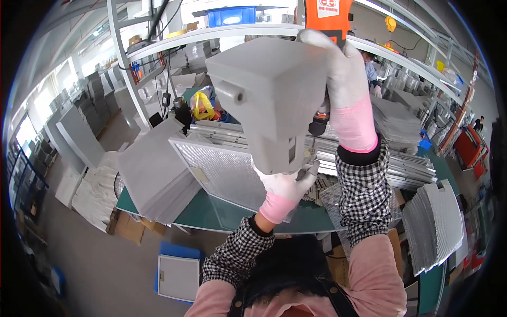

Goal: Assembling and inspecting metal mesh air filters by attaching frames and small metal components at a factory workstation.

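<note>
My right hand (338,68) grips a cordless drill (328,18) with an orange base at the top of the view. Its dark chuck (318,124) and thin bit point down toward my left hand (288,185). That hand's fingers are closed near the bit's tip, partly hidden, so what they hold cannot be made out. Just beyond the left hand lies a framed metal mesh panel (216,164), tilted on the green workbench (211,214). In front of both hands, a large grey moulded housing (269,84) hides much of the drill and some fingers.
Stacked grey sheets (158,179) stand left of the panel, with mesh sheets (433,227) at the right. Long metal profiles (406,169) lie along the back. A white shelf frame (243,31) crosses above. A blue-backed panel (179,274) is on the floor; a person (371,71) is behind.
</note>
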The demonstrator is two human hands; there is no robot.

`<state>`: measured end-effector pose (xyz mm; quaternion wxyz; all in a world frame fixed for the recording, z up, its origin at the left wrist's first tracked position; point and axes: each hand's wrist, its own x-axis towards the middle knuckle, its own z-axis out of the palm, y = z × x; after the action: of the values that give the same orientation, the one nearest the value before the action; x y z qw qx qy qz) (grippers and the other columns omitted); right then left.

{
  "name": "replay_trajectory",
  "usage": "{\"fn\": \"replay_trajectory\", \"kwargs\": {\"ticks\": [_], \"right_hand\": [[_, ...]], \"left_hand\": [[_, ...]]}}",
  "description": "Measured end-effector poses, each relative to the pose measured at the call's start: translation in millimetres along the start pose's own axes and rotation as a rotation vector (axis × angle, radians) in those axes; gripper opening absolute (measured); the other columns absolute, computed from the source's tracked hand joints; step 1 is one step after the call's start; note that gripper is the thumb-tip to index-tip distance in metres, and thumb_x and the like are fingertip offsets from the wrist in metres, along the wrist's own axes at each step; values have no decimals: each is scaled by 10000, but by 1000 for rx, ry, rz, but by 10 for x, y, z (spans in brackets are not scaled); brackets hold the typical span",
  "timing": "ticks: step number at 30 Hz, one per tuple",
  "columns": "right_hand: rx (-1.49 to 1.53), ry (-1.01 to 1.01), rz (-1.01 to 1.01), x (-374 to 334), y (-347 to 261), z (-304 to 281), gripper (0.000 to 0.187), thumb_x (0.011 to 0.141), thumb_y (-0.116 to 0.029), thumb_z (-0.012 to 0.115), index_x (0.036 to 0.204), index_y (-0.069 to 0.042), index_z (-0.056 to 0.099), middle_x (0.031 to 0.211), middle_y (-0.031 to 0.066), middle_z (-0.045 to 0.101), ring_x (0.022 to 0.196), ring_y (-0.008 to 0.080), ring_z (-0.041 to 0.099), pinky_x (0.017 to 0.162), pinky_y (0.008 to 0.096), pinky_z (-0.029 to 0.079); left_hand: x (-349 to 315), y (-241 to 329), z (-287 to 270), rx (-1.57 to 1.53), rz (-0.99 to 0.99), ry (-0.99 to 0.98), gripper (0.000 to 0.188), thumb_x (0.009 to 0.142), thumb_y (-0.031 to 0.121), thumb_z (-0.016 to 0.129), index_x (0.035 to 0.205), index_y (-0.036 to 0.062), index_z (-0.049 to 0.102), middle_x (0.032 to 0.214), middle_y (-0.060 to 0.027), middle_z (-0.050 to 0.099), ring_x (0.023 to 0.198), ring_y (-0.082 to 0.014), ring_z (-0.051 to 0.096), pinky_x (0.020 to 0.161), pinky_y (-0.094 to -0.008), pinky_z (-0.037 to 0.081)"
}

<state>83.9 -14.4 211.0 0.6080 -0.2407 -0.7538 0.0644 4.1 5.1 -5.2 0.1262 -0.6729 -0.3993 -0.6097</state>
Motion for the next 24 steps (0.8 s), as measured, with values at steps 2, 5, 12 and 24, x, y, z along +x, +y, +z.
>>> {"fn": "replay_trajectory", "kwargs": {"ticks": [2, 5, 12, 24], "right_hand": [[119, 89, 174, 8, -21, -8, 182, 917, -145, 559, 1071, -56, 600, 765, 19, 509, 673, 106, 498, 620, 252, 430], [-71, 162, -218, 59, 124, -55, 244, 960, -247, 546, 1026, -17, 592, 760, 24, 571, 613, 82, 529, 562, 232, 425], [619, 425, 329, 209, 476, -787, 459, 920, -420, 658, 1228, -86, 593, 1031, 16, 665, 885, 120, 655, 770, 275, 537], [399, -17, 356, -246, 113, -386, 328, 1000, -383, 537, 1003, -68, 626, 839, -24, 600, 755, 59, 540, 681, 225, 420]], "left_hand": [[109, 74, -142, 35, 29, -28, 336, 698, 365, 796, 1014, 267, 736, 1111, -20, 608, 1045, -295, 554, 996, -588, 326], [185, 152, -308, 99, 47, -70, 320, 686, 370, 809, 979, 263, 738, 1052, -19, 601, 1015, -283, 566, 1012, -583, 329], [-47, -108, -1161, -23, 52, -117, 904, 687, 316, 805, 1413, -19, 384, 1350, -198, 462, 1326, -396, 393, 1130, -600, 238], [-843, -1555, -3153, -645, -968, -59, 456, 1057, 285, 431, 1313, -76, 541, 1390, -154, 521, 1276, -220, 480, 1108, -349, 358]]}}
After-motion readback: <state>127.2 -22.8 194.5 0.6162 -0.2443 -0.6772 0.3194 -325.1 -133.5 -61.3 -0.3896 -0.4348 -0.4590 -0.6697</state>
